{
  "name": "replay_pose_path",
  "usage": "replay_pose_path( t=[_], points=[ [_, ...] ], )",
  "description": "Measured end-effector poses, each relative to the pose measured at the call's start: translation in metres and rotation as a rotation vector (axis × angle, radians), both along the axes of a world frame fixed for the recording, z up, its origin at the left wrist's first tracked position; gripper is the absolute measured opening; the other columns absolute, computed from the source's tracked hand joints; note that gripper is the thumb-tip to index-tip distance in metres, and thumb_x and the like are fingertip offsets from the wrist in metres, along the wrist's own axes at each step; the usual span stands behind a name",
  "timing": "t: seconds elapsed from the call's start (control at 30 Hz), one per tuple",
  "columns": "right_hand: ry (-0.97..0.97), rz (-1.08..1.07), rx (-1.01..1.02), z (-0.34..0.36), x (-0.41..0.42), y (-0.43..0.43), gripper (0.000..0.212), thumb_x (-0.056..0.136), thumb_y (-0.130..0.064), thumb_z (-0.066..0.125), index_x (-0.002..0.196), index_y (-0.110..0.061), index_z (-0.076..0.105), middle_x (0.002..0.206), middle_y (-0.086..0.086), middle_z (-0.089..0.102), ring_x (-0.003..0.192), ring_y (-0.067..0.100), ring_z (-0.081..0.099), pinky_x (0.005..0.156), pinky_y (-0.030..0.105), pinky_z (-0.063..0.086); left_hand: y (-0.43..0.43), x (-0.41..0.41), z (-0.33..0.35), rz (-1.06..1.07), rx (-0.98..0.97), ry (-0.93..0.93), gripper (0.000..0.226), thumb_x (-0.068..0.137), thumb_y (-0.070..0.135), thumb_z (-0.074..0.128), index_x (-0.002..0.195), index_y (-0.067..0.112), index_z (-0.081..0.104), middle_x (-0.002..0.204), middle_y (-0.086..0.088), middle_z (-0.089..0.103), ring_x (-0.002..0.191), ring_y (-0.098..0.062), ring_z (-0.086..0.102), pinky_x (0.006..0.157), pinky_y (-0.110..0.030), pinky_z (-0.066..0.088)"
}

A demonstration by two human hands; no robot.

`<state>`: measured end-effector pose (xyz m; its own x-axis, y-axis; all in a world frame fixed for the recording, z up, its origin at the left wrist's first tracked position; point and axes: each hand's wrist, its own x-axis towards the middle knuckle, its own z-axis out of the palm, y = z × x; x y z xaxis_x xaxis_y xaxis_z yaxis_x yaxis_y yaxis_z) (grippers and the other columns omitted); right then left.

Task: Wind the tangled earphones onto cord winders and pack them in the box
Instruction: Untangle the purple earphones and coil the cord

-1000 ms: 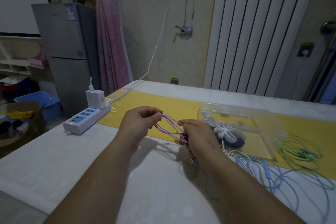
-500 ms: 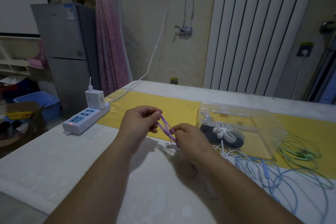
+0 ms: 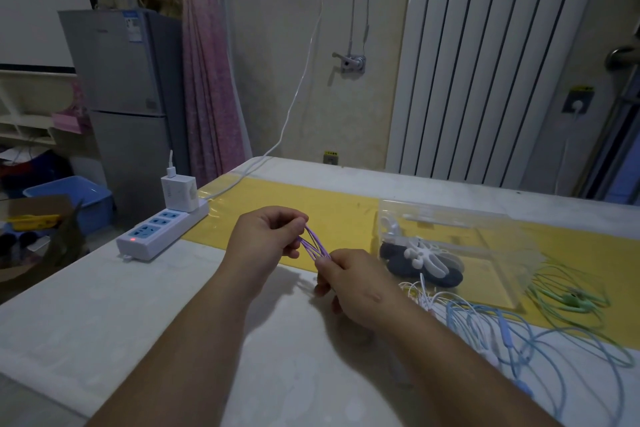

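1. Between your two hands, a little above the surface [image 3: 138, 305], the purple cord [image 3: 314, 243] is now a short bundle of loops. One second ago the same loops were spread longer and wider.
2. Your right hand [image 3: 360, 284] has come to the left, closer to your left hand [image 3: 263, 239], so the strands lie tighter together.
3. I judge from this that the cord is gathered for winding but not yet on a winder. I cannot see any winder in your hands.
4. Your left hand pinches the upper end of the loops between thumb and curled fingers. Your right hand grips the lower end with curled fingers; what is inside the palm is hidden.
5. The cord runs slanted from the left hand down to the right hand. It touches both hands and not the surface.
6. The box [image 3: 450, 218] stands near, to the right of your right hand. A white winder [image 3: 424, 255] and a dark winder [image 3: 426, 274] seem to lie inside it.
7. White [image 3: 422, 291], blue [image 3: 505, 333] and green earphones [image 3: 568, 298] lie loose beside your right arm, not yet wound.
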<state>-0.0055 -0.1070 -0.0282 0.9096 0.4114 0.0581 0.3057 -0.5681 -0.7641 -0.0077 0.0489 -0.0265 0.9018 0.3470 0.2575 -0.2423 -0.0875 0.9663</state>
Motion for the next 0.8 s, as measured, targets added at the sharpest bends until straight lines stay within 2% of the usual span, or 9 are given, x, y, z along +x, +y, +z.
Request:
replay_pose_path(
  t=[0.07, 0.2, 0.33, 0.4, 0.5, 0.6, 0.67, 0.73, 0.8],
  points=[
    [-0.001, 0.003, 0.007, 0.0, 0.001, 0.0, 0.031, 0.1, -0.034, 0.047, 0.079, -0.019, 0.064, 0.071, -0.001, 0.069, 0.048, 0.001, 0.049, 0.057, 0.025, 0.039, 0.0, 0.0, 0.0, 0.008, 0.002, -0.001, 0.012, 0.089, 0.0, 0.063, 0.087, 0.008, 0.072, 0.068, -0.008, 0.062, 0.056, -0.012, 0.056, 0.052, -0.022, 0.051],
    [-0.056, 0.003, 0.002, 0.004, 0.004, -0.002, 0.033, 0.1, -0.037, 0.045, 0.086, -0.018, 0.069, 0.065, -0.01, 0.051, 0.059, 0.005, 0.045, 0.056, 0.024, 0.033, 0.003, 0.001, -0.001, -0.005, -0.021, 0.0, 0.016, 0.091, -0.003, 0.058, 0.089, 0.007, 0.071, 0.074, -0.01, 0.063, 0.06, -0.014, 0.058, 0.055, -0.022, 0.052],
    [0.155, -0.047, 0.272, 0.008, 0.003, -0.001, 0.055, 0.1, -0.053, 0.032, 0.076, -0.018, 0.068, 0.06, -0.009, 0.047, 0.049, 0.006, 0.04, 0.051, 0.025, 0.028, 0.005, 0.001, -0.001, 0.007, -0.066, -0.001, 0.018, 0.092, -0.003, 0.057, 0.089, 0.007, 0.071, 0.075, -0.011, 0.062, 0.063, -0.016, 0.058, 0.057, -0.022, 0.053],
    [0.166, -0.022, 0.277, 0.005, 0.003, 0.001, 0.049, 0.101, -0.048, 0.036, 0.076, -0.019, 0.067, 0.061, -0.007, 0.047, 0.042, 0.002, 0.038, 0.05, 0.024, 0.028, 0.006, 0.001, -0.001, 0.015, -0.099, 0.0, 0.017, 0.093, -0.003, 0.056, 0.09, 0.006, 0.07, 0.076, -0.012, 0.061, 0.063, -0.015, 0.058, 0.056, -0.021, 0.053],
    [0.104, 0.046, 0.148, 0.006, -0.002, 0.001, 0.034, 0.101, -0.037, 0.043, 0.08, -0.022, 0.066, 0.063, -0.007, 0.048, 0.051, 0.005, 0.042, 0.051, 0.023, 0.03, 0.006, 0.0, -0.001, 0.022, -0.115, 0.001, 0.017, 0.093, -0.004, 0.055, 0.089, 0.005, 0.069, 0.075, -0.013, 0.06, 0.06, -0.015, 0.056, 0.055, -0.02, 0.054],
    [0.014, 0.067, -0.014, 0.008, -0.003, 0.005, 0.031, 0.101, -0.031, 0.043, 0.096, -0.015, 0.068, 0.068, -0.007, 0.054, 0.06, 0.007, 0.047, 0.054, 0.021, 0.034, 0.008, 0.002, -0.004, 0.093, -0.119, 0.011, 0.015, 0.092, -0.002, 0.057, 0.091, 0.006, 0.069, 0.076, -0.013, 0.061, 0.062, -0.016, 0.056, 0.055, -0.02, 0.055],
    [0.004, 0.086, -0.069, 0.008, -0.004, 0.011, 0.031, 0.102, -0.028, 0.041, 0.103, -0.012, 0.068, 0.078, -0.001, 0.059, 0.071, 0.014, 0.053, 0.062, 0.026, 0.038, 0.011, 0.005, -0.008, 0.159, -0.127, 0.033, 0.014, 0.092, -0.001, 0.058, 0.092, 0.007, 0.07, 0.078, -0.012, 0.063, 0.062, -0.016, 0.057, 0.056, -0.02, 0.056],
    [-0.052, 0.073, -0.206, 0.008, -0.005, 0.018, 0.029, 0.101, -0.026, 0.04, 0.105, -0.013, 0.065, 0.093, 0.004, 0.063, 0.085, 0.022, 0.057, 0.071, 0.032, 0.041, 0.013, 0.007, -0.012, 0.213, -0.106, 0.04, 0.014, 0.092, 0.001, 0.059, 0.093, 0.007, 0.071, 0.078, -0.011, 0.065, 0.058, -0.013, 0.058, 0.055, -0.02, 0.055],
    [-0.121, 0.019, -0.36, 0.01, -0.005, 0.022, 0.025, 0.1, -0.026, 0.04, 0.103, -0.014, 0.062, 0.102, 0.007, 0.063, 0.088, 0.027, 0.056, 0.069, 0.033, 0.041, 0.013, 0.009, -0.016, 0.235, -0.029, 0.038, 0.014, 0.092, 0.002, 0.06, 0.092, 0.01, 0.071, 0.077, -0.008, 0.067, 0.051, -0.009, 0.058, 0.055, -0.021, 0.055]
  ],
)
